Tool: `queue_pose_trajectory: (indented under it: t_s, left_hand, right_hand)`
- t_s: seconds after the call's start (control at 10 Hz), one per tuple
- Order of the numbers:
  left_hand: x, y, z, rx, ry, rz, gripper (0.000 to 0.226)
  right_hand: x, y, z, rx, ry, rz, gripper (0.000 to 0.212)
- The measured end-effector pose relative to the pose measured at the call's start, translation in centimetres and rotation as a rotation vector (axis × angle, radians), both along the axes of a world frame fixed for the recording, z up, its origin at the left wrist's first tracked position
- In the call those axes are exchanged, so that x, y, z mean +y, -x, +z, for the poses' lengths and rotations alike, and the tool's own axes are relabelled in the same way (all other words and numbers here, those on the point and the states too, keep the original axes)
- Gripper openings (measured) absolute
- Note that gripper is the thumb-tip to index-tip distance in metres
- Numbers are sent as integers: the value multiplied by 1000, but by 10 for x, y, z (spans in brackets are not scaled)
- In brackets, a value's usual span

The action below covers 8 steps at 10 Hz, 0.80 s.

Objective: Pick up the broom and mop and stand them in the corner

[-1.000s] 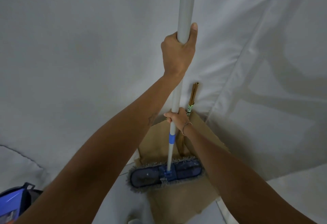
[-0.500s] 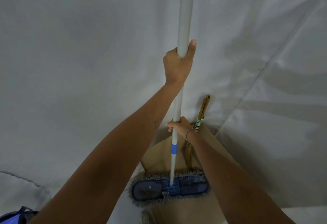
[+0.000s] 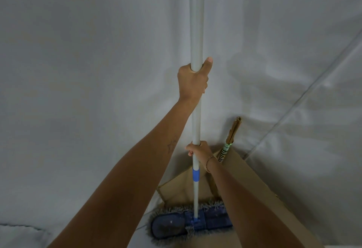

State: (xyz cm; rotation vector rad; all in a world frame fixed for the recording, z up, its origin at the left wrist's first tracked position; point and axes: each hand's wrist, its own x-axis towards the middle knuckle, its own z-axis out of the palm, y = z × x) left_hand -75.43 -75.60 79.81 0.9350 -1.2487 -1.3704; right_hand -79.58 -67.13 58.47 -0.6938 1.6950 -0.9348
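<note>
The mop (image 3: 195, 130) had a long pale grey pole with a blue band low down and a flat dark blue head fringed with grey strands. It stood nearly upright, head down on brown cardboard (image 3: 252, 177) in the corner, its pole running up out of the top of the view. The left hand (image 3: 193, 80) was wrapped around the pole high up, thumb pointing upward. The right hand (image 3: 198, 149) was closed on the pole just above the blue band. The broom (image 3: 230, 140), its handle brown with striped binding, leaned against the white sheeting (image 3: 88, 71) just right of the mop.
</note>
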Motion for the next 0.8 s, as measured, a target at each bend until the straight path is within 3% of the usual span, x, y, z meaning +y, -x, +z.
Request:
queue_pose_trajectory:
  t_s: [0.2,0.4,0.5,0.6,0.7,0.8]
  left_hand:
    - [-3,-1,-1,8,-3,-42,43]
    - [-3,-15,7,-89,2,-192,39]
    - [3,-24,13,-166,51,-323,27]
    - [12,-34,13,-276,58,-360,25]
    - [35,-49,8,-418,46,-336,76]
    - [84,-65,2,-602,151,-294,96]
  right_hand:
    - [2,-2,0,-7,11,-26,17]
    - [4,-2,7,21,20,-9,18]
    - [14,-1,11,55,24,9,12]
    - [35,3,17,139,14,63,31]
    - [64,8,25,133,53,33,50]
    - [104,13,33,110,101,-2,52]
